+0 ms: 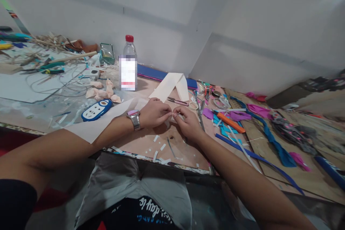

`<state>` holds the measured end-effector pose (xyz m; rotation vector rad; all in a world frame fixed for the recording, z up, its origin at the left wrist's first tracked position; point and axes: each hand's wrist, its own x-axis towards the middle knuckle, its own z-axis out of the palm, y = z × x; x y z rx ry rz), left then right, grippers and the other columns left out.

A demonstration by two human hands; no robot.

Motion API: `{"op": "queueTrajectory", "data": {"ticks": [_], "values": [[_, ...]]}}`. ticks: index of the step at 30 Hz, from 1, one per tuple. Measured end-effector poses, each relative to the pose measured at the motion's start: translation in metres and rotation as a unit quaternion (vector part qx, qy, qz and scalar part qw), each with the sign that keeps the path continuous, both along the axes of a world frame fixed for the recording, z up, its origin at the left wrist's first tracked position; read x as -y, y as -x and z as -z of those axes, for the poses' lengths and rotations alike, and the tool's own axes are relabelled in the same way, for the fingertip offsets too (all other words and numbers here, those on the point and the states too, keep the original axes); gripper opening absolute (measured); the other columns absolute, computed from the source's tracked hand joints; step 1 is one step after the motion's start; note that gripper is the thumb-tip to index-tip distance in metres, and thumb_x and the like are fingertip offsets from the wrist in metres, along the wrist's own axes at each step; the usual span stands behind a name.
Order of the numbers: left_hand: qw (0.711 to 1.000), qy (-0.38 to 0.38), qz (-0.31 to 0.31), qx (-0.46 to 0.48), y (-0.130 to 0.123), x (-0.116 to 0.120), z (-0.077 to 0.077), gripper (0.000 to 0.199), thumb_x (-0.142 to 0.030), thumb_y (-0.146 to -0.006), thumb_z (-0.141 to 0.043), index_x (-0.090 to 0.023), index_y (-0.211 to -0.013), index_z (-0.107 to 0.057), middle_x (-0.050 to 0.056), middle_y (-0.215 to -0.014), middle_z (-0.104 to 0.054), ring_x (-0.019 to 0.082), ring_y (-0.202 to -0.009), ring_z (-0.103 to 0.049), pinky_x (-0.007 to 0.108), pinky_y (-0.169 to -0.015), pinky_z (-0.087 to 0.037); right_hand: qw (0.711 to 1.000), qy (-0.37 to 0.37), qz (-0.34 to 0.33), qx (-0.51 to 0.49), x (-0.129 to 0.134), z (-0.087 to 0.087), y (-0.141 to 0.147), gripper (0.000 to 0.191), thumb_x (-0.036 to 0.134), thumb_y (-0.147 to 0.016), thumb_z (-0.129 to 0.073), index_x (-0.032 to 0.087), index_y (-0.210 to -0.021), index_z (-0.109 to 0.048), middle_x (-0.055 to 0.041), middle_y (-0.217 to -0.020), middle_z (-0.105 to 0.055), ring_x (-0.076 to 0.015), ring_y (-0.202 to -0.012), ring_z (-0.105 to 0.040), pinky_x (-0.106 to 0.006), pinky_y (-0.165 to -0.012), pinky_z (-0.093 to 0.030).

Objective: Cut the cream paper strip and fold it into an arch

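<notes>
Above the middle of the worktable, my left hand (pixel 157 113) and my right hand (pixel 187 120) meet fingertip to fingertip. Both are closed in a pinch on something small and pale, too small to name. A watch is on my left wrist. Beneath my left forearm lies a sheet of cream paper (pixel 91 127). Just beyond my hands are a folded cream paper strip (pixel 168 84), thread snips (pixel 178 101) and a small roll of tape (pixel 193 105). Little white paper scraps (pixel 163 147) are scattered on the tabletop in front of me.
A bottle with a red cap (pixel 129 72) stands at the back, near a blue-and-white power strip (pixel 97 110) and crumpled peach pieces (pixel 101 91). Pliers (pixel 51 67) lie left. An orange utility knife (pixel 230 122), blue ribbon (pixel 269 136) and coloured scraps cover the right. A wall rises behind.
</notes>
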<state>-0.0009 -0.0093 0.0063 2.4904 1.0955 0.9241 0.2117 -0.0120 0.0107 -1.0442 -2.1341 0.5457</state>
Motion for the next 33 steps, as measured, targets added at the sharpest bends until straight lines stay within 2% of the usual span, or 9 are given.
{"op": "queueTrajectory", "data": {"ticks": [4, 8, 12, 18, 28, 33], "values": [[1.000, -0.003, -0.004, 0.009, 0.0016, -0.0001, -0.0031, 0.026, -0.035, -0.097, -0.053, -0.020, -0.095, -0.074, 0.005, -0.092, -0.079, 0.024, -0.091, -0.070, 0.045, -0.103, -0.038, 1.000, -0.002, 0.013, -0.006, 0.0002, -0.0005, -0.0008, 0.011, 0.029, -0.094, -0.058, 0.022, -0.087, -0.063, -0.0043, -0.088, -0.068, -0.0228, -0.085, -0.060, -0.037, -0.079, -0.045], [1.000, 0.008, -0.004, 0.017, 0.0026, -0.0005, -0.0060, 0.027, -0.037, -0.097, -0.055, -0.020, -0.095, -0.076, 0.005, -0.088, -0.079, 0.023, -0.087, -0.070, 0.041, -0.093, -0.044, 1.000, 0.009, 0.014, -0.015, 0.0010, -0.0008, -0.0009, 0.011, 0.031, -0.094, -0.060, 0.022, -0.089, -0.064, -0.0035, -0.087, -0.069, -0.0219, -0.083, -0.061, -0.036, -0.078, -0.046], [0.996, 0.057, 0.013, 0.061, 0.0019, 0.0013, -0.0075, 0.027, -0.038, -0.095, -0.058, -0.020, -0.094, -0.079, 0.004, -0.089, -0.080, 0.021, -0.083, -0.070, 0.033, -0.079, -0.047, 1.000, -0.005, 0.019, -0.017, 0.0019, -0.0021, -0.0013, 0.013, 0.032, -0.093, -0.061, 0.021, -0.086, -0.064, -0.0039, -0.085, -0.069, -0.0220, -0.082, -0.062, -0.035, -0.077, -0.046], [0.988, 0.114, 0.004, 0.105, 0.0028, 0.0022, -0.0067, 0.029, -0.041, -0.094, -0.060, -0.019, -0.091, -0.080, 0.002, -0.085, -0.079, 0.018, -0.077, -0.068, 0.029, -0.072, -0.048, 0.999, -0.010, 0.026, -0.023, 0.0013, -0.0026, -0.0027, 0.019, 0.037, -0.096, -0.059, 0.021, -0.087, -0.064, -0.0048, -0.085, -0.069, -0.0219, -0.079, -0.062, -0.034, -0.073, -0.046], [0.980, 0.158, 0.010, 0.119, 0.0018, 0.0016, -0.0076, 0.033, -0.045, -0.093, -0.061, -0.018, -0.092, -0.080, 0.003, -0.085, -0.078, 0.018, -0.078, -0.067, 0.028, -0.070, -0.046, 0.998, 0.033, 0.015, -0.058, 0.0041, -0.0031, -0.0012, 0.018, 0.039, -0.093, -0.066, 0.021, -0.090, -0.067, -0.0031, -0.084, -0.070, -0.0201, -0.075, -0.063, -0.033, -0.070, -0.048], [0.981, 0.165, 0.020, 0.101, 0.0022, 0.0022, -0.0070, 0.036, -0.046, -0.093, -0.059, -0.016, -0.083, -0.077, 0.001, -0.072, -0.072, 0.015, -0.068, -0.060, 0.026, -0.062, -0.039, 0.997, 0.013, 0.019, -0.068, 0.0023, -0.0009, -0.0015, 0.014, 0.034, -0.092, -0.067, 0.020, -0.092, -0.069, -0.0034, -0.087, -0.073, -0.0201, -0.079, -0.067, -0.031, -0.073, -0.050]]}}
